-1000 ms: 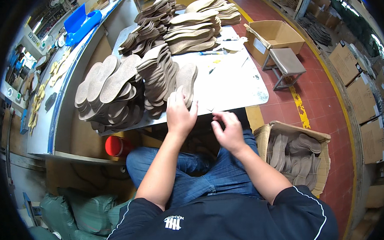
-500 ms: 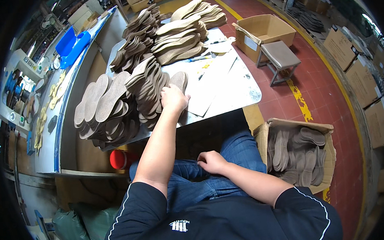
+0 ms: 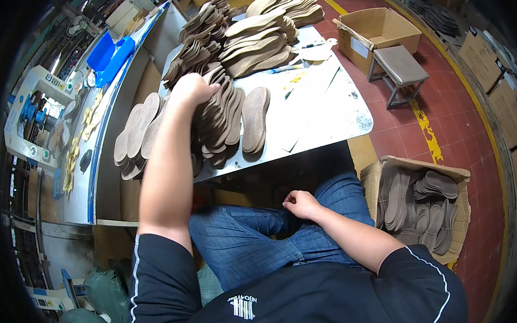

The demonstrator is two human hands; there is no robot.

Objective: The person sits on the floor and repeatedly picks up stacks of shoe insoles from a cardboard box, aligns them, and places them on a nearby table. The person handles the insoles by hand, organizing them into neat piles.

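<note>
My left hand reaches over the table to the brown shoe insoles, above the inner end of a fanned-out row of insoles. Its thumb points right and its fingers are hidden behind the back of the hand, so I cannot see whether it grips one. A small separate stack of insoles lies on the white tabletop, right of that row. Left of my forearm is a pile of insoles, partly covered by the arm. My right hand rests curled over my lap, with nothing visible in it.
More insole stacks fill the table's far side, near pens and paper. On the right are an open carton, a stool and a carton of insoles. A blue-edged bench holding a blue tray runs along the left.
My left hand has left the small separate stack and moved left and farther away, to the row of insoles. My right hand stays over my lap. The whole view has shifted slightly.
</note>
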